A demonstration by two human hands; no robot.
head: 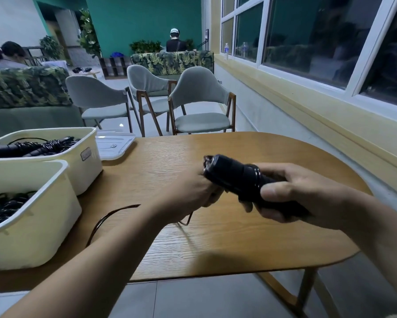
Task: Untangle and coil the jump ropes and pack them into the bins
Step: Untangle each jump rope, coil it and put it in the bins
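My right hand [307, 193] grips the black jump rope handles [236, 177], held together and pointing up-left above the wooden table [227, 244]. Thin cord is wound around the handles. My left hand [188, 191] is closed on the dark cord [108, 220] just below the handles' tip; the loose cord trails left in a loop over the table. Two cream bins stand at the left: the near bin [32, 232] and the far bin [87, 161], each holding coiled black jump ropes.
A white bin lid [115, 145] lies behind the far bin. Three grey chairs [199, 106] stand beyond the table. A wall with windows runs along the right. People sit far back in the room.
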